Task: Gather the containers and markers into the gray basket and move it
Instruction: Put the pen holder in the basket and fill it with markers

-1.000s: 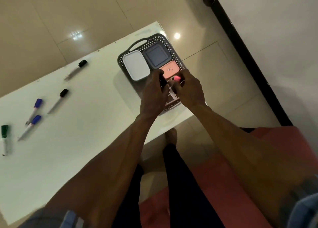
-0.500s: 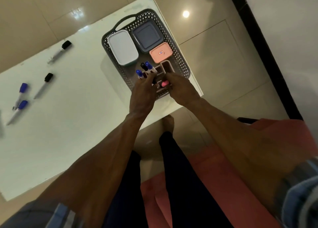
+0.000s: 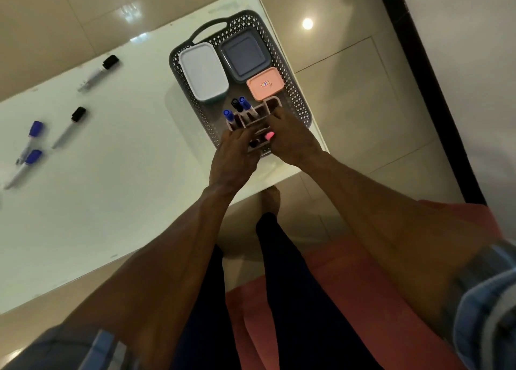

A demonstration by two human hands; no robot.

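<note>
The gray basket point(image 3: 296, 96) stands at the right end of the white table point(image 3: 117, 180). Inside it lie a white container point(image 3: 203, 71), a gray container point(image 3: 243, 55) and a peach container point(image 3: 265, 83). A white marker holder point(image 3: 252, 120) at the basket's near end has two blue-capped markers point(image 3: 245, 103) and a black-capped one point(image 3: 236, 104) standing in it. My left hand point(image 3: 234, 154) rests on the holder's near side. My right hand point(image 3: 290, 139) pinches a pink-capped marker point(image 3: 269, 136) over the holder.
Loose markers lie on the left half of the table: two black-capped point(image 3: 97, 72) point(image 3: 69, 127) and two blue-capped point(image 3: 30, 141) point(image 3: 23, 168). The basket sits close to the table's right edge, with tiled floor point(image 3: 363, 104) beyond. My legs are below the near edge.
My hands have drawn back toward the holder's near end, uncovering the markers standing in it. The view has shifted left and up; the basket has not moved.
</note>
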